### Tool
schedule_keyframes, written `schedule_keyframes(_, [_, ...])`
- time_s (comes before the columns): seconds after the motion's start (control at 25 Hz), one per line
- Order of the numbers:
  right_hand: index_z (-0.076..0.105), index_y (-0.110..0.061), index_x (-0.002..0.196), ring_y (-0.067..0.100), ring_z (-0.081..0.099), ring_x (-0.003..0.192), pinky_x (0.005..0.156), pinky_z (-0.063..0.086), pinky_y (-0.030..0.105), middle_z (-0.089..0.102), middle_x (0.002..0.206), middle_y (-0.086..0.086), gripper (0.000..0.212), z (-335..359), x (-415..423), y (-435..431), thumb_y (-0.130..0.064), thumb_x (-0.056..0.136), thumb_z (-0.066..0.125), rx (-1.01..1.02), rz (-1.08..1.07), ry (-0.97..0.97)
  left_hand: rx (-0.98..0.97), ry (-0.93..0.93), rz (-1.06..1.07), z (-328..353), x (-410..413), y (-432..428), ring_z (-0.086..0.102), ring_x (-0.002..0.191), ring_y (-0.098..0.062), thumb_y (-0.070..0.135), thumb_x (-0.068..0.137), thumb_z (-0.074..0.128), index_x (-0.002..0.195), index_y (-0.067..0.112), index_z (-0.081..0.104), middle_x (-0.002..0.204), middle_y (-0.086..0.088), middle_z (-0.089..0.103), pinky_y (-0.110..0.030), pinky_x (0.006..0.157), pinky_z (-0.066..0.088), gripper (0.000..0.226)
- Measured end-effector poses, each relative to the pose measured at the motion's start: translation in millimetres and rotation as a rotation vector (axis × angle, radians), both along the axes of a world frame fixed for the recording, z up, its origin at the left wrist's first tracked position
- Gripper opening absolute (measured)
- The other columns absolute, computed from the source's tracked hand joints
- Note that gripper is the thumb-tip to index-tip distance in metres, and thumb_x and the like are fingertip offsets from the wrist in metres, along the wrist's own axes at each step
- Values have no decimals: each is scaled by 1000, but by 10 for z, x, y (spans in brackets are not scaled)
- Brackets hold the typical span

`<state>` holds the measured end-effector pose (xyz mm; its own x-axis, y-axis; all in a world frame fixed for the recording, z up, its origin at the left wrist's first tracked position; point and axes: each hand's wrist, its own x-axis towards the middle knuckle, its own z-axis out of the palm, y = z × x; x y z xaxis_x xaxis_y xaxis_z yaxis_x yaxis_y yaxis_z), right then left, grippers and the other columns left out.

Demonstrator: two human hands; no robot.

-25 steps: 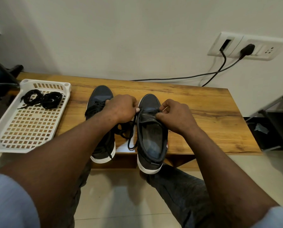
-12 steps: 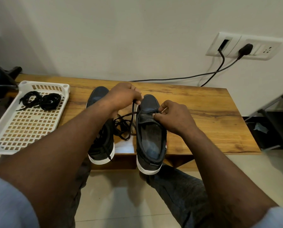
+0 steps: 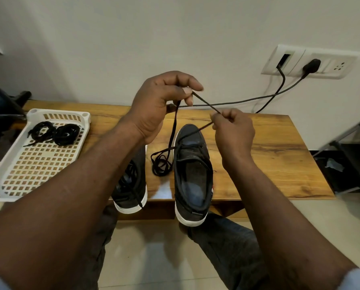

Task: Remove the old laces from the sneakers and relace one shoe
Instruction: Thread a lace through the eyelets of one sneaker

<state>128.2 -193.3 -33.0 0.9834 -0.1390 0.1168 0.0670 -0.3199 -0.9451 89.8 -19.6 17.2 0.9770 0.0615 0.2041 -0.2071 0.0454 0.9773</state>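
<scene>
Two dark sneakers with white soles stand on the wooden table. The right sneaker has a black lace running only through its lowest eyelets; slack lace coils on the table to its left. My left hand is raised above the shoes and pinches one stretch of this lace. My right hand pinches the lace to the right, above the shoe's toe. The lace runs taut between both hands. The left sneaker, laced, lies partly hidden under my left forearm.
A white perforated tray at the table's left holds two coiled black laces. Black cables run from a wall socket down behind the table. Dark furniture stands at both sides. My knees are below the table's front edge.
Both hands rose from the right sneaker's tongue. My left hand drew the lace up and out, and my right hand left the shoe and took hold of the lace.
</scene>
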Motion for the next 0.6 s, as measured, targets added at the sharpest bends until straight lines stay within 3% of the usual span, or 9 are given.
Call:
schedule_keyframes(0.08, [69, -22, 77, 15, 69, 81, 84, 61, 48, 71, 78, -4, 18, -134, 63, -145, -27, 94, 73, -148, -59, 143, -65, -2, 36, 5, -14, 37, 59, 79, -11, 14, 87, 57, 92, 20, 77, 76, -1, 65, -32, 74, 39, 22])
schedule_keyframes(0.16, [73, -24, 92, 17, 70, 84, 80, 60, 45, 69, 79, -5, 9, -155, 54, -202, -33, 93, 75, -292, 62, 143, -37, 0, 39, 3, -15, 33, 58, 77, -12, 12, 87, 57, 92, 19, 78, 75, -2, 65, -30, 71, 39, 23])
schedule_keyframes(0.28, [68, -26, 123, 7, 61, 68, 63, 50, 27, 61, 70, -9, 32, 46, -60, -64, -34, 93, 76, -472, 280, -217, 111, 51, -6, -33, -24, -51, 59, 74, -12, 1, 93, 57, 99, 9, 76, 72, -4, 66, -26, 70, 44, 21])
schedule_keyframes(0.4, [76, -24, 107, 5, 55, 57, 54, 41, 24, 57, 62, -13, 13, 141, -77, 61, -30, 96, 71, -504, 249, -473, 136, 68, -17, -41, -27, -110, 61, 75, -14, -3, 95, 56, 98, 9, 72, 71, -3, 65, -28, 75, 49, 20])
schedule_keyframes(0.48, [81, -25, 94, 7, 61, 59, 58, 50, 28, 65, 63, -12, 16, 1, 33, -24, -35, 97, 69, -504, 160, -332, 121, 64, 0, -40, -22, -74, 58, 76, -16, 3, 94, 59, 95, 16, 72, 71, -2, 65, -35, 78, 44, 19])
schedule_keyframes(0.6, [81, -25, 90, 17, 71, 73, 70, 61, 36, 77, 79, -3, 20, -192, 169, -280, -42, 95, 71, -674, 132, 61, 64, 83, 31, -72, -25, -2, 51, 79, -24, 10, 90, 58, 90, 22, 75, 70, 0, 66, -34, 73, 40, 21])
